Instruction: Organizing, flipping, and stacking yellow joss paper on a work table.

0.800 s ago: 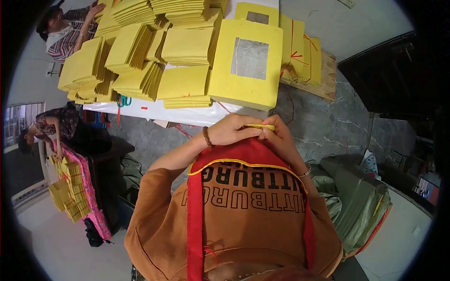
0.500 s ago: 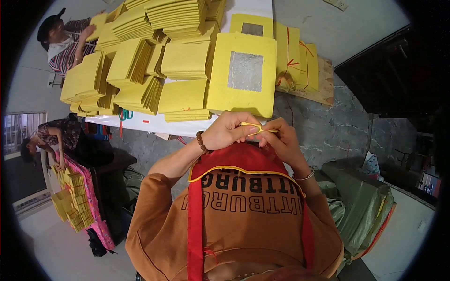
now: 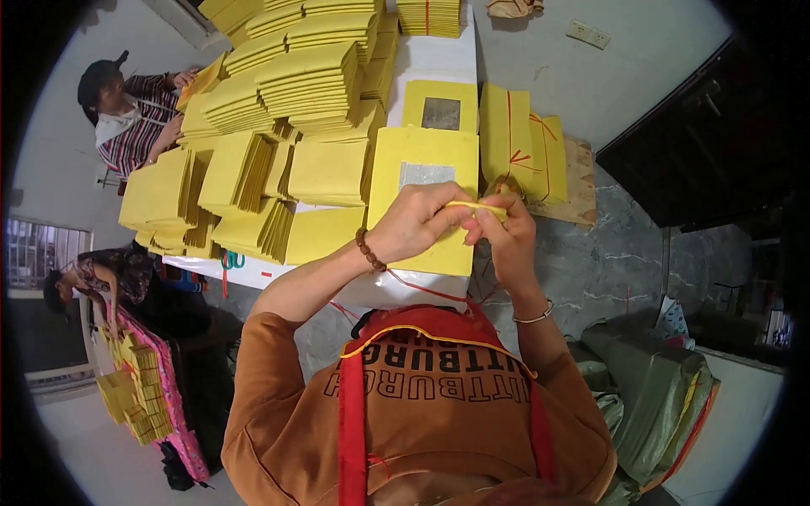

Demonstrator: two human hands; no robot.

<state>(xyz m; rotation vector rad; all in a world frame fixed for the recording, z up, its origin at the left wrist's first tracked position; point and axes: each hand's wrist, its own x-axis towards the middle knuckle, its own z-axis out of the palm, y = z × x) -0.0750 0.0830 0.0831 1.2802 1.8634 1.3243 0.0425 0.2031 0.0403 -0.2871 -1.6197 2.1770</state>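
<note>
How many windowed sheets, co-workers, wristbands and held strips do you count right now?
Windowed sheets: 2
Co-workers: 2
Wristbands: 2
Strip, pinched by left hand and right hand: 1
Total: 7

Tied yellow paper bundles [image 3: 523,143] on table [image 3: 430,67]

far left: person in striped shirt [image 3: 126,126] | left: person [image 3: 93,282] beside pink rack [image 3: 164,388] | right: wooden pallet [image 3: 579,181] | near right: green sacks [image 3: 654,392] | far: wall socket [image 3: 588,34]
</note>
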